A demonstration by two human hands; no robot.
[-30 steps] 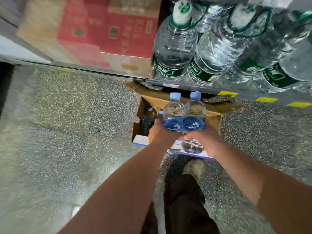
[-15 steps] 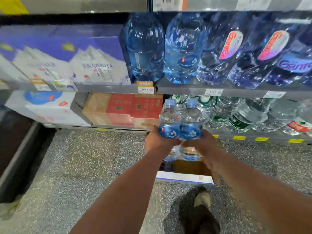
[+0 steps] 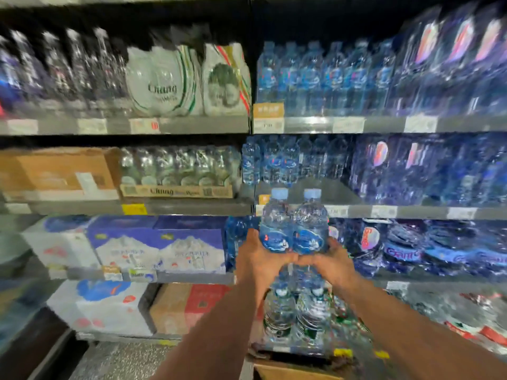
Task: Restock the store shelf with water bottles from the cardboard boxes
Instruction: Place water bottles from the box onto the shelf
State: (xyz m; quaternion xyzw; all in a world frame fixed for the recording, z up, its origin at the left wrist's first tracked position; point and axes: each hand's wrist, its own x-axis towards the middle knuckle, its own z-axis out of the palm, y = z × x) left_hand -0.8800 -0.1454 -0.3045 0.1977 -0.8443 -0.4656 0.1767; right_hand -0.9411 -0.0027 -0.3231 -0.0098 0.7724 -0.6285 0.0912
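Observation:
Two small water bottles with pale blue caps and blue labels stand upright side by side in my hands. My left hand (image 3: 256,259) grips the left bottle (image 3: 275,223) and my right hand (image 3: 333,263) grips the right bottle (image 3: 310,226). I hold them in front of the shelf (image 3: 356,211), just below a bare gap (image 3: 318,192) in a row of matching small bottles (image 3: 277,161). A corner of the cardboard box (image 3: 288,373) shows on the floor at the bottom edge. The whole view is blurred.
Shelves fill the view: wrapped bottle packs (image 3: 428,168) at right, Chang water packs (image 3: 175,80) and a Chang tray (image 3: 175,171) at left, white and purple cartons (image 3: 159,245) lower left, large green-label bottles (image 3: 296,314) on the bottom shelf. Speckled floor (image 3: 123,360) lies below.
I have lifted both bottles out of the box on the floor and raised them to mid-shelf height. My view has swung up from the floor to the shelves.

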